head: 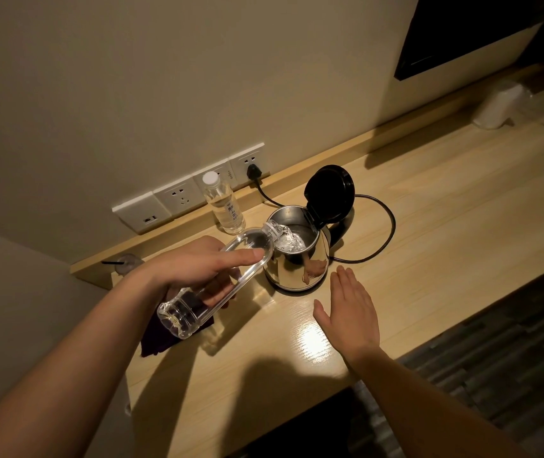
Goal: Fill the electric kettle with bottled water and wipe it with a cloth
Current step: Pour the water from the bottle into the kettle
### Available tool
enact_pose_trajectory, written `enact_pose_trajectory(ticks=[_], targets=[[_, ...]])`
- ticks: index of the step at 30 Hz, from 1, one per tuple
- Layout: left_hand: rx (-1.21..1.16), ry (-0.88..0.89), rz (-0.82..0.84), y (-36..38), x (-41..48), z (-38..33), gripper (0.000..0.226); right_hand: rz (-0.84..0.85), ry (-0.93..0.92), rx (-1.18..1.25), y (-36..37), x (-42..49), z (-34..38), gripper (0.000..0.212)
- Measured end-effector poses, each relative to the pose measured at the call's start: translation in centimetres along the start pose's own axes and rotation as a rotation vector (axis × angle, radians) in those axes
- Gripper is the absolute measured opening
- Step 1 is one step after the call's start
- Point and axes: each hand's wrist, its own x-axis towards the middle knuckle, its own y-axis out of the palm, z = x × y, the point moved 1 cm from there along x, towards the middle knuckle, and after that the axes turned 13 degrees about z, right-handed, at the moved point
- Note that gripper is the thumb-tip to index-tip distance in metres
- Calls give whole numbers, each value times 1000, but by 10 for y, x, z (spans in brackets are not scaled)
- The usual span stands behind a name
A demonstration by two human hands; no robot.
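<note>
Kettle [300,266] is on the table [445,226] near the back wall, sitting on its base with the black lid [330,193] flipped all the way up. So the mouth is wide open, which is what you want for pouring.

The bottle [194,305] is tipped neck-down, with its mouth right over the rim and water splashing inside. It looks almost drained to me. My tip is to hold the neck just inside the rim and not rush the last bit, because a glugging bottle spits. The cord [386,226] is plugged into the wall, so drips running down to the base are worth avoiding.

The left hand [194,262] has its fingers wrapped round the middle of the bottle with the thumb on top, which looks like a solid grip. The right hand [349,312] lies flat just in front of the kettle, fingers straight and close together, holding nothing. I'd put it on the handle if the kettle starts to wobble.

The dark purple cloth [158,342] lies under the tilted bottle, handy for the wipe afterwards. A spare bottle [224,206], capped, stands upright by the sockets if one isn't enough.
</note>
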Motion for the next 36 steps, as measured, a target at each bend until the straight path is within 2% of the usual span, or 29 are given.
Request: enact_pose_trajectory(ticks=[4, 8, 11, 13, 17, 22, 29, 33, 36], targets=[[7, 5, 18, 0, 0, -1, 84, -5, 0, -4, 1, 1, 0, 81], [34, -21, 10, -1, 0, 0, 99, -9, -2, -6, 3, 1, -1, 80], [18, -18, 28, 0, -1, -1, 76, -14, -3, -3, 4, 1, -1, 80], [14, -21, 61, 0, -2, -3, 72, -14, -1, -8, 4, 2, -1, 80], [22, -34, 42, -3, 0, -1, 91, -13, 1, -12, 5, 1, -1, 80], [21, -30, 66, -6, 1, 1, 81, -16, 3, -12, 4, 1, -1, 80], [32, -21, 76, -8, 1, 5, 84, -20, 4, -16, 5, 1, -1, 80], [31, -25, 62, -9, 2, 5, 95, -23, 4, -15, 5, 1, -1, 80], [8, -27, 99, -7, 0, 4, 71, -21, 3, -14, 5, 2, -1, 80]])
